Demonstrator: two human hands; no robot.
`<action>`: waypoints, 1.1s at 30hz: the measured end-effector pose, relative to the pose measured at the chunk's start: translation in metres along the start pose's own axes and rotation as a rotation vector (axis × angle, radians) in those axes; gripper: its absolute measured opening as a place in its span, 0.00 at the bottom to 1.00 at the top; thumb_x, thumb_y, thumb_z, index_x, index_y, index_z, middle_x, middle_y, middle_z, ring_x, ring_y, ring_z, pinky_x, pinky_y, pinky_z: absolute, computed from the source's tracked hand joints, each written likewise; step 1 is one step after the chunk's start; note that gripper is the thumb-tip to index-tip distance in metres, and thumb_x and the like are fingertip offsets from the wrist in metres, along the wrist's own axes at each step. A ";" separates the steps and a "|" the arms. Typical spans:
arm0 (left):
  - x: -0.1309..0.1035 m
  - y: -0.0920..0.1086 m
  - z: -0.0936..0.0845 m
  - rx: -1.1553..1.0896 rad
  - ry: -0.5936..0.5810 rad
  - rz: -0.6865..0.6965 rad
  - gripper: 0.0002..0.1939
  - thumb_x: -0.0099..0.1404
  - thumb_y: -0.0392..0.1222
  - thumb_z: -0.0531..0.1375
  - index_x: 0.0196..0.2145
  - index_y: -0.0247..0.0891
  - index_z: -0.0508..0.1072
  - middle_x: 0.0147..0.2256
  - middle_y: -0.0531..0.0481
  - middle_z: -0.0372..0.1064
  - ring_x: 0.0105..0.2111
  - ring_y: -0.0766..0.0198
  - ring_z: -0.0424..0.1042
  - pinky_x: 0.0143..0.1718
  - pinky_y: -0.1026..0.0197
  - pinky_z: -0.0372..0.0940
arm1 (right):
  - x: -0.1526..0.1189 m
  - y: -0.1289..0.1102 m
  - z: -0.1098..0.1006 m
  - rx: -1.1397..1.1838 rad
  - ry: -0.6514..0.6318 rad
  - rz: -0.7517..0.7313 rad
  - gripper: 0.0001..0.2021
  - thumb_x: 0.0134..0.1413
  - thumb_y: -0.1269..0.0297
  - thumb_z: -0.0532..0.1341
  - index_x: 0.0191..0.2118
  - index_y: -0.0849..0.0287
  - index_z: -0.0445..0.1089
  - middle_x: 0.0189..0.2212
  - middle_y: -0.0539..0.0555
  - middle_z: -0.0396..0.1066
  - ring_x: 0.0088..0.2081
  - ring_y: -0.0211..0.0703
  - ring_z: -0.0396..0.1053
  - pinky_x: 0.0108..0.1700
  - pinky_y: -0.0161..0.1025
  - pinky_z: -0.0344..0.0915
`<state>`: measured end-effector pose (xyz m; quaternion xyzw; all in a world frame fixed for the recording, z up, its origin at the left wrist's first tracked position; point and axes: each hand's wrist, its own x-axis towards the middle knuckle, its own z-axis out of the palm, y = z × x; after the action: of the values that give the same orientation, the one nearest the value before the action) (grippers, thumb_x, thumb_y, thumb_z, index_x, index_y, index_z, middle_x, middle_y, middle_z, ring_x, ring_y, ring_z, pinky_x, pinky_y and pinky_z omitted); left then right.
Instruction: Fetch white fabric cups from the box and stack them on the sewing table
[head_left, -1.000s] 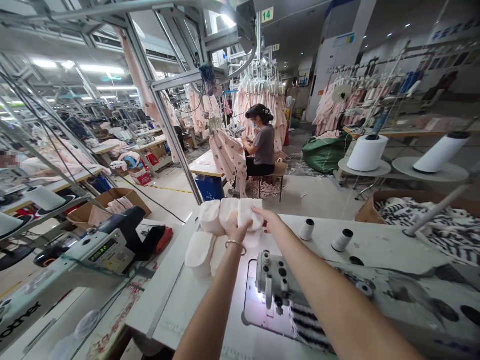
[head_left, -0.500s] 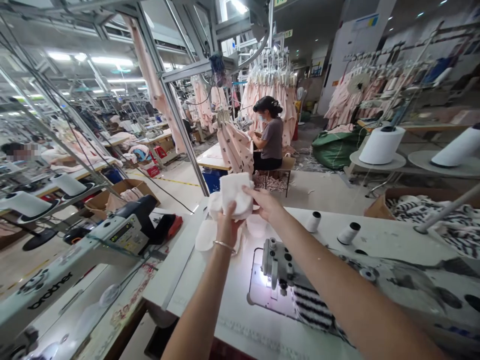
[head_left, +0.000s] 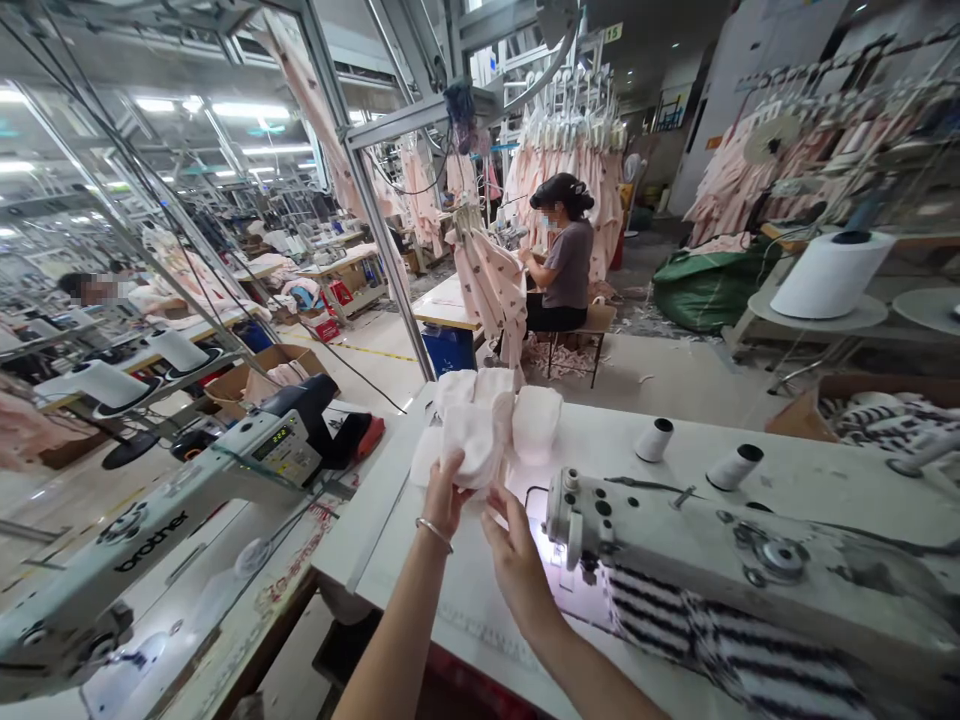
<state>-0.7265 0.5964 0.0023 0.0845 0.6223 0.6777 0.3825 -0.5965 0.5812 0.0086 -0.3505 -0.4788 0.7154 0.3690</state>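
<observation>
A white fabric piece (head_left: 470, 437) is in my left hand (head_left: 444, 494), thumb on top and fingers underneath, over other white pieces on the table. My right hand (head_left: 511, 532) is just right of it, fingers apart and slightly bent, near the lower edge of the fabric. Another white piece (head_left: 537, 424) lies to the right. The sewing machine head (head_left: 574, 520) stands right of my right hand, its lamp lit, with black-and-white striped fabric (head_left: 652, 603) beneath the arm.
Two thread spools (head_left: 655, 440) stand on the white table (head_left: 600, 430). Another sewing machine (head_left: 217, 480) is at the left. Beyond the table a person (head_left: 564, 255) sits beside hanging pink garments. Large white cones (head_left: 834, 275) stand at the right.
Both hands have come lower and closer with the white fabric. My right hand has let go of it and moved below its right edge. The view has shifted left.
</observation>
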 end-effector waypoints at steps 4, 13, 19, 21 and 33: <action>0.005 -0.011 0.006 0.113 0.070 0.013 0.17 0.64 0.45 0.57 0.48 0.35 0.65 0.39 0.47 0.69 0.32 0.66 0.70 0.31 0.60 0.68 | 0.033 0.035 0.007 0.013 0.128 -0.024 0.25 0.58 0.53 0.54 0.58 0.59 0.56 0.60 0.60 0.52 0.61 0.51 0.49 0.61 0.54 0.48; 0.001 -0.001 -0.011 0.652 0.225 0.093 0.14 0.60 0.46 0.62 0.39 0.33 0.70 0.38 0.46 0.70 0.40 0.59 0.70 0.44 0.50 0.65 | 0.069 0.071 0.008 0.047 0.170 -0.029 0.22 0.60 0.51 0.54 0.54 0.59 0.62 0.56 0.59 0.60 0.58 0.52 0.56 0.59 0.59 0.49; 0.015 0.024 -0.011 0.819 0.226 0.293 0.08 0.60 0.40 0.61 0.37 0.34 0.71 0.41 0.47 0.69 0.44 0.60 0.67 0.50 0.50 0.59 | 0.068 0.065 0.006 -0.009 0.181 -0.054 0.25 0.60 0.49 0.53 0.58 0.59 0.57 0.59 0.60 0.56 0.60 0.53 0.53 0.60 0.59 0.48; 0.022 0.023 -0.009 0.827 0.169 0.291 0.07 0.61 0.41 0.60 0.30 0.34 0.70 0.34 0.50 0.69 0.37 0.63 0.68 0.45 0.53 0.62 | 0.066 0.061 0.008 -0.042 0.175 -0.070 0.27 0.60 0.49 0.53 0.59 0.59 0.56 0.60 0.61 0.54 0.61 0.53 0.50 0.61 0.59 0.46; 0.024 0.019 -0.017 0.441 0.136 0.322 0.08 0.62 0.40 0.59 0.38 0.33 0.70 0.34 0.51 0.69 0.33 0.66 0.69 0.37 0.58 0.66 | 0.060 0.027 0.035 -0.247 0.040 -0.250 0.30 0.60 0.51 0.46 0.63 0.63 0.49 0.64 0.60 0.45 0.65 0.50 0.38 0.64 0.57 0.39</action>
<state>-0.7610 0.5992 0.0070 0.2177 0.7575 0.5821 0.1997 -0.6605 0.6104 -0.0149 -0.3452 -0.5955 0.5924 0.4186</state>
